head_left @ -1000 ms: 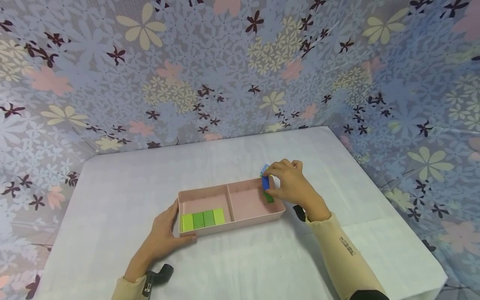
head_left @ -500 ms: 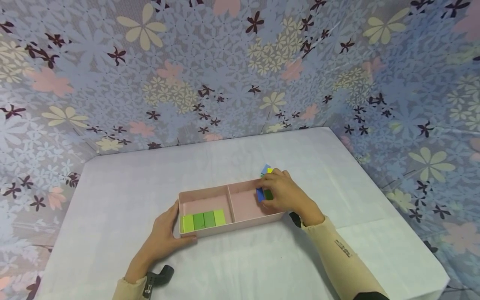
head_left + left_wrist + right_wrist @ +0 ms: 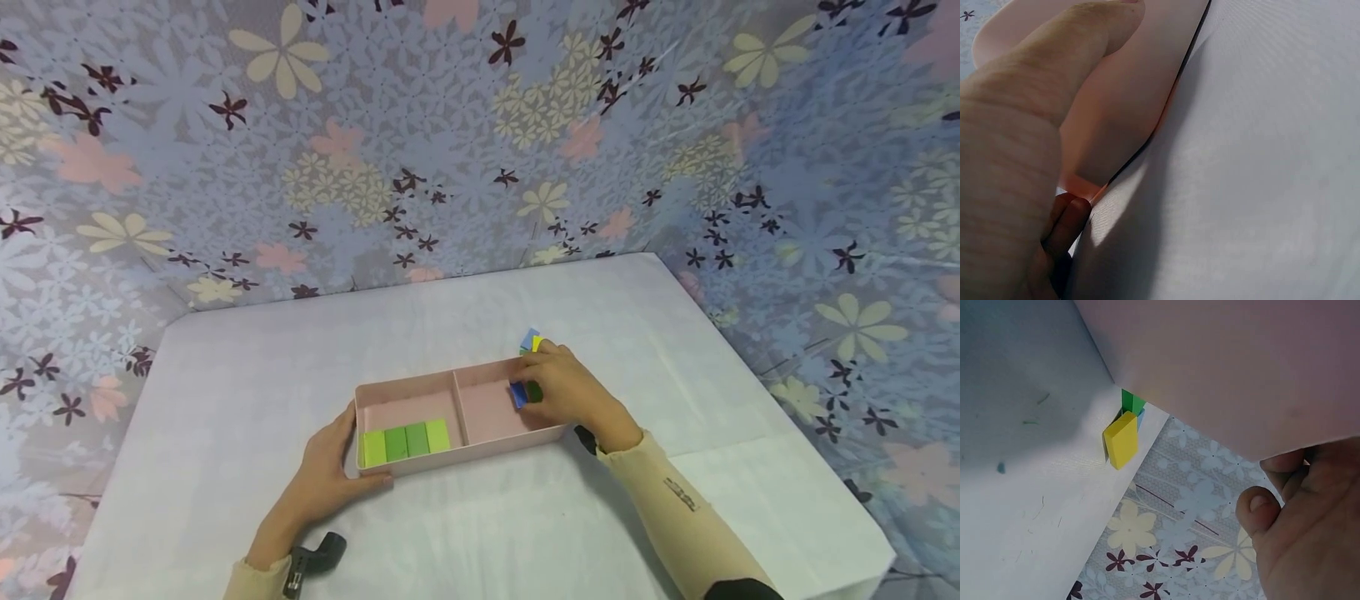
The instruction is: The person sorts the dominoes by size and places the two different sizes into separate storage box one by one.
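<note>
A pink two-part box [image 3: 491, 417] lies on the white-covered table. My left hand [image 3: 322, 467] holds its left end, with the thumb [image 3: 1085, 37] along the front wall. Inside the right compartment, my right hand [image 3: 573, 387] pinches a dark blue block [image 3: 518, 395] between thumb and fingers. Just right of it sits a dark green block [image 3: 534, 392], partly covered by the hand. A row of light and mid green blocks [image 3: 407, 442] lines the front of the left compartment. In the right wrist view the box wall hides the blue block.
Behind the box's right end lie a light blue block [image 3: 529, 338] and a yellow block [image 3: 1121, 440], with a green block [image 3: 1132, 402] beside them. A floral cloth [image 3: 420, 167] hangs beyond the table's back edge.
My right hand has moved left and down into the right compartment with the blue block, which went from above the dark green block to its left side. The left hand stays put.
</note>
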{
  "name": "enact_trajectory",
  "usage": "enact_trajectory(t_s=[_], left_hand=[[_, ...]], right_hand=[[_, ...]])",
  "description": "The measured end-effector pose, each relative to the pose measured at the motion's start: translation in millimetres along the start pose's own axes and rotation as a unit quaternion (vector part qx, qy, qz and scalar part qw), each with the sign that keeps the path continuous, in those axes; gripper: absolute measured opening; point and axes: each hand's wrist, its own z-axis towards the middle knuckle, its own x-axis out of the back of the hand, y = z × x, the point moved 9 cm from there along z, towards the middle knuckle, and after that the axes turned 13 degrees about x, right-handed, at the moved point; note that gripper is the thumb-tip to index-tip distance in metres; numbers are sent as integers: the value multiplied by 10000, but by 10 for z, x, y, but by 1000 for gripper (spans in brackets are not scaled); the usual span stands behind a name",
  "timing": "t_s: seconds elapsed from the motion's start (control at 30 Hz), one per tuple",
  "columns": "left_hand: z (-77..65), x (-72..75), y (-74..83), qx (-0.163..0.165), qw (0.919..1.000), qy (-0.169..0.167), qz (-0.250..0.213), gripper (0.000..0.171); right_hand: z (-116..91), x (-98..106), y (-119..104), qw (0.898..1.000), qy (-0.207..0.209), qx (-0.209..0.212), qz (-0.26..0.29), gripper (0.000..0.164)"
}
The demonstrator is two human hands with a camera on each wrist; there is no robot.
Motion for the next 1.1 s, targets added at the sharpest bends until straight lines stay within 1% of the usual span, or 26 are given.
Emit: enact_trajectory(t_s=[0.2, 0.27, 0.43, 0.5, 0.77, 0.87, 1.1], left_hand=[[-5, 45, 54, -235, 9997, 77, 25, 124], [5, 48, 56, -204, 9998, 60, 21, 125], [26, 4, 25, 49, 9999, -89, 26, 126], [24, -11, 18, 101, 9999, -132, 23, 126], [-15, 16, 13, 99, 9998, -143, -8, 127], [-6, 10, 2, 94, 9998, -155, 23, 126], [-14, -4, -6, 51, 9999, -100, 18, 126]], right_hand=[[11, -17, -20, 9999, -120, -74, -83, 40], [21, -15, -17, 9997, -177, -108, -131, 40], [43, 6, -1, 9989, -272, -222, -296, 40], [51, 14, -4, 9985, -294, -280, -370, 40], [83, -30, -85, 9940, -635, -337, -824, 32], [84, -25, -102, 9929, -645, -337, -942, 29], [72, -21, -111, 9929, -607, -312, -970, 23]])
